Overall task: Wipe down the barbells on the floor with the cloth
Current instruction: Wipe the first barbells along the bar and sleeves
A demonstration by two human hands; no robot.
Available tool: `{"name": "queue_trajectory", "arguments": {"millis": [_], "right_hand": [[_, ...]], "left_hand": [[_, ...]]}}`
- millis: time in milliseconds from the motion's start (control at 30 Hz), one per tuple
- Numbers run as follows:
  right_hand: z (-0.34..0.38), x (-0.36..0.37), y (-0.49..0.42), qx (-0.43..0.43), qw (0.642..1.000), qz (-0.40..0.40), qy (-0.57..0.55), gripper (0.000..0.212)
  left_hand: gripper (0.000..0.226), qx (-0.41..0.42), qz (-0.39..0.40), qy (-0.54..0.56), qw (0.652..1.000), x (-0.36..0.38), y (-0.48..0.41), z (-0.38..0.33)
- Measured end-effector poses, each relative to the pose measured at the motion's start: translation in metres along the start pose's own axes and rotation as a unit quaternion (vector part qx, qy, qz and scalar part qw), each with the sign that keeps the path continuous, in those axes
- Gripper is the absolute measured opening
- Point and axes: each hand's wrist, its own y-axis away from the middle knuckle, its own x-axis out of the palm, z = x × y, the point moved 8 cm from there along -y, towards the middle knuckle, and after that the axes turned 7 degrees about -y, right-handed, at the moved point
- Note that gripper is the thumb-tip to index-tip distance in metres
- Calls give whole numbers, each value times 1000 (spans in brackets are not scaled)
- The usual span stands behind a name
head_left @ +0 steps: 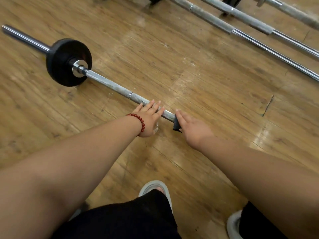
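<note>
Head view shows your left hand (pixel 148 116) flat, fingers spread, on the barbell (pixel 110 85) lying mid-floor (pixel 207 83), and your right hand (pixel 193 128) pressing the dark cloth (pixel 177 124) onto its shaft with straight fingers, thumb hidden, the bar's right end covered.

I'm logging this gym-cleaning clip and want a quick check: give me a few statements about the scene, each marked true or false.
1. The left hand lies with straight fingers on the barbell. True.
2. The red bead bracelet is on the right wrist. False: it is on the left wrist.
3. The right hand has the dark cloth against the bar. True.
4. The plate on this barbell is red. False: it is black.
5. Only one barbell is in view. False: other bars lie at the upper right.
</note>
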Motion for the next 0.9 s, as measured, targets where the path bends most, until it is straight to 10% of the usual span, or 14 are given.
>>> {"name": "queue_trajectory", "arguments": {"millis": [467,900], "right_hand": [[0,0,-1,-126,991,27,24,71],[6,4,-40,-219,970,104,6,70]], "left_hand": [[83,27,54,-64,996,-14,-3,-3],[77,-57,-73,-4,996,7,-31,40]]}}
